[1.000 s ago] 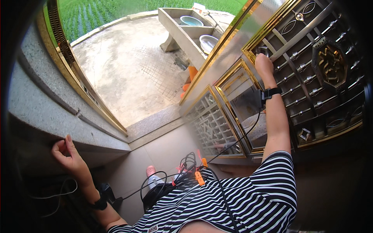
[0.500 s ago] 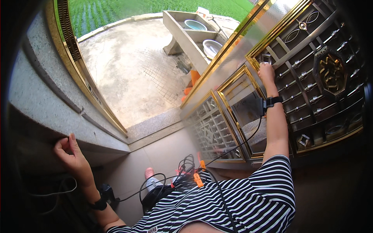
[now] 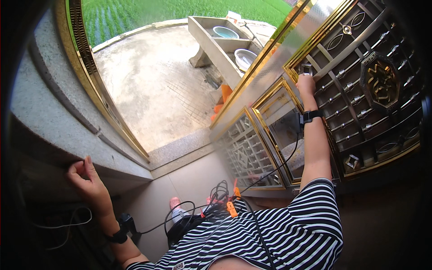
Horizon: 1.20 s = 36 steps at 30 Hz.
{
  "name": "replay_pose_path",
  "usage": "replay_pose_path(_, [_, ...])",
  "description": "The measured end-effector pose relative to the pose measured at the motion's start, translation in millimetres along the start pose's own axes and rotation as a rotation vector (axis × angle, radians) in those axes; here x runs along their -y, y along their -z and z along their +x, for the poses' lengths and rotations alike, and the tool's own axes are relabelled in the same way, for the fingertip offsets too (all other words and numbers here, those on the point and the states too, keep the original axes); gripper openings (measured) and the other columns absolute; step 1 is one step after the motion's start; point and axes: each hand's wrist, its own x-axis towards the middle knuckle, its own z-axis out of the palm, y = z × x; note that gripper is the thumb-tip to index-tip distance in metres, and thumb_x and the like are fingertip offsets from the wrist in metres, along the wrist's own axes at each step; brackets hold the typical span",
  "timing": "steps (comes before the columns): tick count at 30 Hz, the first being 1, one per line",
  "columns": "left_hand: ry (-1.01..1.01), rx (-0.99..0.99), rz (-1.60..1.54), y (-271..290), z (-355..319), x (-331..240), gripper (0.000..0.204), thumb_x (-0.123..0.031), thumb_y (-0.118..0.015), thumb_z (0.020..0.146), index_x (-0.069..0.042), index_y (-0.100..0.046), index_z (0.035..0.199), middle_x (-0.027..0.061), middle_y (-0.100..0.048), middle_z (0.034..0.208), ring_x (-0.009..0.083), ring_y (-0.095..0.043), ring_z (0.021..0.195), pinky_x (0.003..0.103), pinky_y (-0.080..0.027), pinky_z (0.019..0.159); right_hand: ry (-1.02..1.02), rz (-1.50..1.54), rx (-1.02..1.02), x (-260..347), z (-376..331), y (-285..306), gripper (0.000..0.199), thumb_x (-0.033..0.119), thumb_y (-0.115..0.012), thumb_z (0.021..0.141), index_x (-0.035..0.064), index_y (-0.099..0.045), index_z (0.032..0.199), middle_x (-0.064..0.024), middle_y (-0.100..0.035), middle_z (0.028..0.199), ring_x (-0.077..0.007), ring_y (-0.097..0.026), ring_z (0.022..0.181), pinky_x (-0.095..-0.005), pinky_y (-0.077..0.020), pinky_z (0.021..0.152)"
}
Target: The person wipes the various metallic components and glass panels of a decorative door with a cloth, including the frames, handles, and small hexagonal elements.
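Gold-trimmed metal door [image 3: 351, 92] stands at the right hand [image 3: 306, 84], whose fingers are curled by its grille; whether they grip it, I cannot tell. The left hand [image 3: 91, 183], loosely curled with thumb raised, is just beside the grey stone surround [image 3: 67, 128].

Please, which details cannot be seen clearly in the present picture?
Head view:
Right hand: fingertips hidden by the hand itself, at the dark metal door with gold trim.
Left hand: whether it holds anything; curled fingers hide this.
Thin white cable: ends lost in dark shadow.
Round white basin: contents too small to tell.
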Motion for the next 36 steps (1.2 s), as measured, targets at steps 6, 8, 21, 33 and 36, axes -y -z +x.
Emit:
replay_pose_path(6, [-0.012, 0.017, -0.013, -2, -1, 6, 0.023, -0.018, -0.071, 0.095, -0.001, -0.057, 0.101, 0.0068, -0.059, 0.086, 0.0165, -0.055, 0.073, 0.028, -0.049, 0.068, 0.239, -0.367, 0.031, -8, 23, 1, 0.042, 0.03, -0.044, 0.096, -0.0018, -0.073, 0.095, -0.0267, -0.071, 0.1, -0.0404, -0.07, 0.095, -0.0458, -0.0564, 0.084])
replay_pose_path(8, [-0.012, 0.011, -0.023, -3, -1, 5, 0.022, -0.017, -0.07, 0.095, -0.001, -0.057, 0.101, 0.0067, -0.058, 0.085, 0.0163, -0.055, 0.073, 0.028, -0.049, 0.068, 0.057, 0.051, 0.278, -25, 47, -6, 0.035, 0.025, -0.047, 0.093, 0.0004, -0.07, 0.083, -0.0189, -0.072, 0.077, -0.0303, -0.07, 0.064, -0.0409, -0.0558, 0.061])
replay_pose_path(21, [-0.03, -0.02, -0.004, -8, -3, 9, 0.02, -0.016, -0.071, 0.094, -0.001, -0.057, 0.099, 0.0069, -0.058, 0.083, 0.0177, -0.056, 0.071, 0.029, -0.05, 0.065, -0.349, 0.602, 0.316, -3, 12, -11, 0.023, 0.025, -0.054, 0.089, 0.0154, -0.053, 0.069, 0.0048, -0.052, 0.055, -0.0073, -0.041, 0.038, -0.0263, -0.0281, 0.038])
replay_pose_path(33, [-0.025, 0.013, 0.002, -2, -2, 9, 0.019, -0.015, -0.07, 0.094, -0.002, -0.057, 0.099, 0.0078, -0.057, 0.085, 0.0185, -0.057, 0.073, 0.029, -0.05, 0.067, 0.369, -0.415, 0.09, 10, 5, 9, 0.042, 0.03, -0.044, 0.1, -0.0011, -0.072, 0.1, -0.0285, -0.068, 0.106, -0.0453, -0.066, 0.101, -0.0513, -0.0543, 0.087])
replay_pose_path(36, [-0.066, -0.01, 0.027, -3, -1, 6, 0.02, -0.016, -0.07, 0.094, -0.002, -0.057, 0.099, 0.0081, -0.057, 0.085, 0.0189, -0.057, 0.073, 0.029, -0.05, 0.067, 0.591, -0.517, 0.096, -22, 30, 8, 0.041, 0.03, -0.045, 0.101, -0.0006, -0.071, 0.096, -0.0285, -0.069, 0.103, -0.0447, -0.067, 0.099, -0.0506, -0.0548, 0.085])
